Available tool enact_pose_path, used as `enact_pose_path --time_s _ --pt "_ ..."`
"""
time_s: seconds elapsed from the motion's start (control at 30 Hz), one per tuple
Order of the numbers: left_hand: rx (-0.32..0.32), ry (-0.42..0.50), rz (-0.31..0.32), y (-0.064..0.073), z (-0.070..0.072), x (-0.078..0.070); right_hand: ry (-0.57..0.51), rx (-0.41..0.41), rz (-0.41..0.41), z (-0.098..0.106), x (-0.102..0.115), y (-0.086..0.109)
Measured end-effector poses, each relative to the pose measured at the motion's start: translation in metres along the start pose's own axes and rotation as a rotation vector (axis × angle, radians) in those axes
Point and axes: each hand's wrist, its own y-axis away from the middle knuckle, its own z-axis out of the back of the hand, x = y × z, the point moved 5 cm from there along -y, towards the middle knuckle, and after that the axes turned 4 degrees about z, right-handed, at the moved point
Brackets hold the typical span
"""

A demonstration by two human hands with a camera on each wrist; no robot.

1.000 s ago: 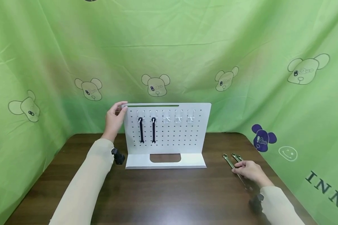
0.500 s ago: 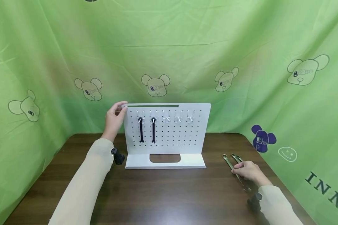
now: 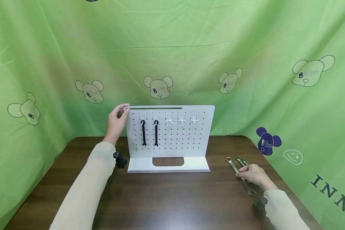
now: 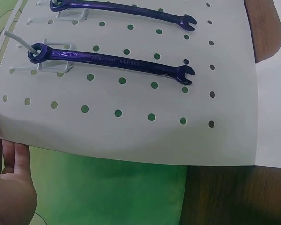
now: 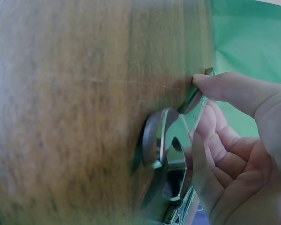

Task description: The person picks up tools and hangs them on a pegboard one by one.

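At the upper left corner of a white pegboard (image 3: pixel 189 135), my left hand (image 3: pixel 115 124) grips the edge between thumb and fingers. Two dark combination wrenches hang from hooks on the board's left half; the left wrist view shows the nearer wrench (image 4: pixel 112 61) as glossy blue-purple, ring end on its hook. Over on the right side of the table, my right hand (image 3: pixel 256 175) pinches a silver combination wrench (image 3: pixel 232 164) by its shaft, thumb on one side. More silver wrenches (image 3: pixel 241 160) lie close beside it, partly hidden under the hand.
Three hooks (image 3: pixel 170 122) with nothing on them continue the row to the right. The board's base (image 3: pixel 139 164) has a cut-out and stands on the brown wooden table (image 3: pixel 166 198). A green printed curtain (image 3: pixel 189 64) surrounds the table's back and sides.
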Motion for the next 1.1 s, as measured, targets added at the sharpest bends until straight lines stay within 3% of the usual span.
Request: enact_pose_path --time_s 0.33,0.67,1.1 --pt "0.002 0.015 -0.001 -0.0004 -0.0008 0.0002 0.027 -0.008 0.037 0.0015 0.0018 -0.0025" --pt "-0.004 0.003 0.000 0.0006 0.0008 0.0006 -0.096 0.024 0.076 -0.0035 0.0036 -0.0026" --pt "0.004 0.006 0.008 0.0004 0.0002 -0.0004 -0.078 0.014 0.124 -0.0079 0.0041 -0.0030"
